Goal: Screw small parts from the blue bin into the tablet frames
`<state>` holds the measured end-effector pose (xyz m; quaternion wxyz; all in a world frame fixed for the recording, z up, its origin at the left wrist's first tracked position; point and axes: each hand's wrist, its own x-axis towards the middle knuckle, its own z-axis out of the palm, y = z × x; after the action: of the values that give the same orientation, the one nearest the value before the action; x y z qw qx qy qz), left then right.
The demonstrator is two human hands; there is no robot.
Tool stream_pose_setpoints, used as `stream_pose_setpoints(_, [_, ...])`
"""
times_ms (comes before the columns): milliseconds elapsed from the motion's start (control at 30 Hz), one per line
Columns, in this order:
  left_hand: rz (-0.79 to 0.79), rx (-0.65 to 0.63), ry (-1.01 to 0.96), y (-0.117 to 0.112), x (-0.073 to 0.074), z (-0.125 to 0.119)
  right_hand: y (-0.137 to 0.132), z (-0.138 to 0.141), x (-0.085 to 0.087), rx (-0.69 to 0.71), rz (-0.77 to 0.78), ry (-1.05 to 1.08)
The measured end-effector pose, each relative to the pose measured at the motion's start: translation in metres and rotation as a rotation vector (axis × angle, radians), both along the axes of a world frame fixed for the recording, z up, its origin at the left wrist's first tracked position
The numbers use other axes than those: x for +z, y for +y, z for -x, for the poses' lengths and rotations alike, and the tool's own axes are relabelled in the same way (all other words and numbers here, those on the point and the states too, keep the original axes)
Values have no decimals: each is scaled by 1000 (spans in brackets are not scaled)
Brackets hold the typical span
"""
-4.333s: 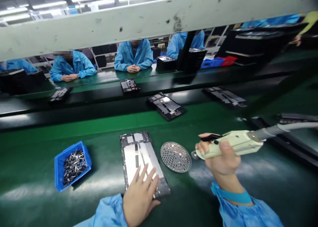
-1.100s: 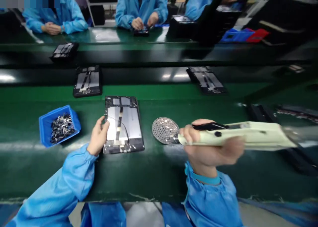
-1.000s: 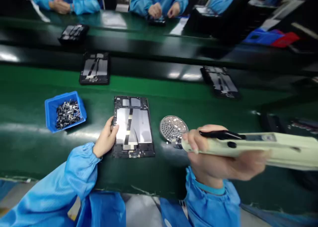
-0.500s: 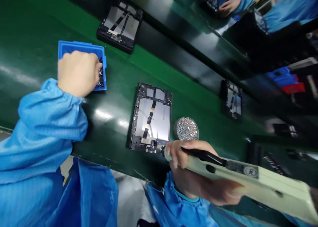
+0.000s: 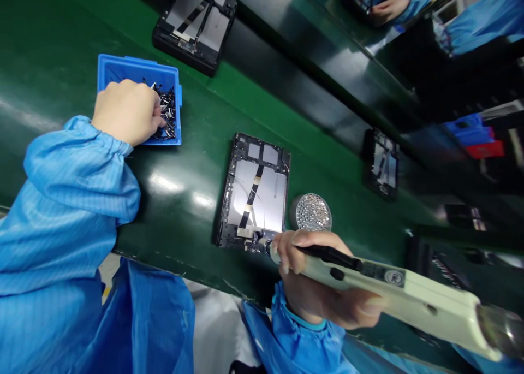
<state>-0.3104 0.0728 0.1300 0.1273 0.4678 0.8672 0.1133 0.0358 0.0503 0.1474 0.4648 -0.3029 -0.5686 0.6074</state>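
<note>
Tablet housing [image 5: 254,196] — a dark metal frame around a silver inner panel, crossed by a narrow black strip with a pale tab at its near end — lies flat on the green desk [image 5: 61,35], roughly midway between the two hands. Its near edge is almost at the metal tip of a cream-coloured electric screwdriver [image 5: 380,292], though whether the tip touches the frame cannot be told. The right hand [image 5: 315,275] is closed firmly around the screwdriver's body, fingers wrapped over the front end, and a black strip runs along the tool's top. Just beyond the housing, on the far right side, sits a round perforated metal tray [image 5: 311,213] scattered with small shiny screws. To the left, the left hand [image 5: 126,112] is curled down into a shallow blue plastic bin [image 5: 139,63], resting among a heap of small dark-and-silver parts [image 5: 167,112] — whether it has hold of any cannot be told. Light-blue sleeves [image 5: 69,199] cover both arms. Farther off lie two more tablet housings [image 5: 192,27], and a co-worker's hand [image 5: 379,11] is at the far edge.
</note>
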Motion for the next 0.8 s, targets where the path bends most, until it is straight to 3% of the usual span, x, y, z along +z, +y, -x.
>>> stream_pose_setpoints(100, [-139, 28, -68, -1, 2, 8, -3, 1, 0, -17, -18, 2])
stream_pose_setpoints(233, [-231, 14, 112, -9, 24, 2, -5, -1, -2, -20, 1, 18])
stream_pose_setpoints(333, [-341, -67, 92, -14, 43, -35, -6, -3, -4, -26, 9, 46])
stream_pose_setpoints(400, [-376, -284, -55, -14, 43, -76, -6, -4, -6, -45, -10, 65])
stream_pose_setpoints(500, [-315, -739, -479, -10, 19, -146, -9, -5, -9, -92, -50, 59])
stream_pose_setpoints(533, [-266, -816, -602, -8, 6, -165, -11, -6, -10, -100, -67, 54])
stream_pose_setpoints(600, [-161, -825, -730, -4, -20, -191, -15, -6, -13, -97, -93, 46])
stream_pose_setpoints(667, [-149, -773, -763, 1, -42, -200, -19, -5, -16, -92, -129, 79])
stream_pose_setpoints(733, [-244, -790, -746, 6, -56, -198, -22, -2, -21, -127, -172, 135])
stream_pose_setpoints(800, [-364, -897, -661, 9, -62, -192, -23, 0, -28, -157, -226, 175])
